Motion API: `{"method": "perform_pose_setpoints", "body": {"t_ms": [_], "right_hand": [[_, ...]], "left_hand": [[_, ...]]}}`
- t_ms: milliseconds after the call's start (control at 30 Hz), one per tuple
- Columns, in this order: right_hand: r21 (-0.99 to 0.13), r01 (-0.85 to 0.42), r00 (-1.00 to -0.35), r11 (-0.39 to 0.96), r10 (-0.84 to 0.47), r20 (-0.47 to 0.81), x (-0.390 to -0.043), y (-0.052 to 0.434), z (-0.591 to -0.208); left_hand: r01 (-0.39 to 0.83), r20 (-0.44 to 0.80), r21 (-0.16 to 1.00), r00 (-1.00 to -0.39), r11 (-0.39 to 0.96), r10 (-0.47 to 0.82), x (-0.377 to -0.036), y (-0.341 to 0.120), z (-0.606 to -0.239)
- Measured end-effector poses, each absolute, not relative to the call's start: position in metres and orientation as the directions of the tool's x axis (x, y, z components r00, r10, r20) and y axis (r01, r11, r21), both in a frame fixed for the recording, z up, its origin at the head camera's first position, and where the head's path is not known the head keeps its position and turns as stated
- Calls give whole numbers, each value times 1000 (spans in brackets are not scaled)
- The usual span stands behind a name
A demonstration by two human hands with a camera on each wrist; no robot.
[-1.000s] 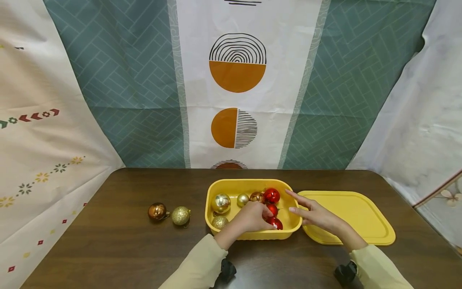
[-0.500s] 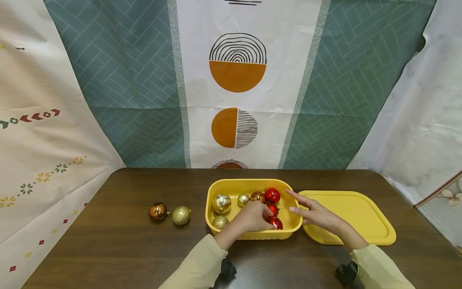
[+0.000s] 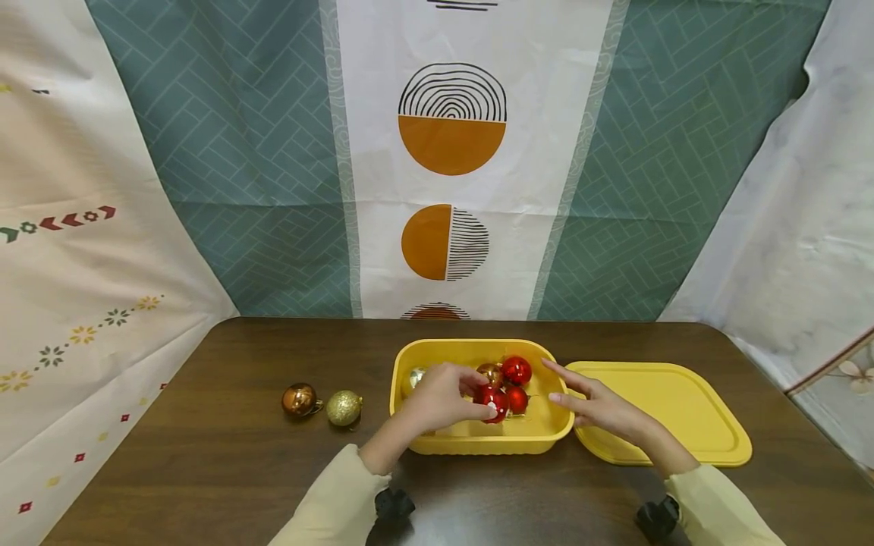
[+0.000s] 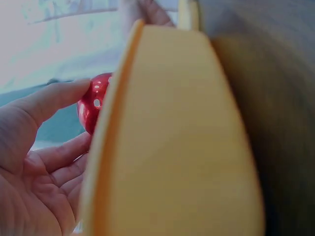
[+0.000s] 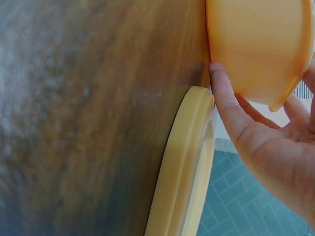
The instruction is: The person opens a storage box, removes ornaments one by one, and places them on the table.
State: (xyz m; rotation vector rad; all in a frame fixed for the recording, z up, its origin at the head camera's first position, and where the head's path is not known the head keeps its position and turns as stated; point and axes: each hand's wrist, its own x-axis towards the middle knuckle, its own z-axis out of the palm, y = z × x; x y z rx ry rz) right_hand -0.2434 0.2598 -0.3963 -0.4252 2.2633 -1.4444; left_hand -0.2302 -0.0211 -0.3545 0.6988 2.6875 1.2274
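A shiny red bauble (image 3: 493,403) is pinched between the thumb and fingers of my left hand (image 3: 440,398), over the yellow box (image 3: 485,446). In the left wrist view the box wall (image 4: 172,132) partly hides that red bauble (image 4: 92,109). My right hand (image 3: 604,409) rests its extended fingers at the right end of the box; one fingertip touches the outer wall (image 5: 256,44) in the right wrist view. Two more red baubles (image 3: 517,370) and a copper bauble (image 3: 491,373) lie in the box's right half. A pale gold bauble (image 3: 415,378) shows partly behind my left hand.
Left of the box, a copper bauble (image 3: 299,400) and a glittery gold bauble (image 3: 344,408) lie on the dark wooden table (image 3: 225,455). A yellow lid (image 3: 658,409) lies flat to the right, close to the box. Fabric (image 3: 273,152) hangs behind the table.
My left hand has lifted the front red bauble and moved left and slightly up with it, now covering gold baubles in the box. The right hand has stayed in place.
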Motion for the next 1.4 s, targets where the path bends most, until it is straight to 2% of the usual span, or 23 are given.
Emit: {"method": "perform_pose_setpoints", "body": {"t_ms": [367,600,833,1133,1400], "right_hand": [[-912,-20,-867,411,-462,-189,-243,260,-396],[-920,-18,-860,391,-476,-185,-243,260,-395],[-917,-26,-860,398,-477,-183,-243,259,-395],[-918,-27,-858,395,-481,-181,-243,259,-395],[-923,-16,-857,385,-480,-186,-244,259,-396]], "left_hand": [[349,214,769,-930,535,298,-228,-92,-339],[240,177,797,-970,554,165,-225,-138,-341],[188,202,768,-978,613,48,-223,-185,-346],[24,162,731,-977,682,-140,-222,-245,-362],[-64,101,704,-977,708,-189,-218,-281,-377]]}}
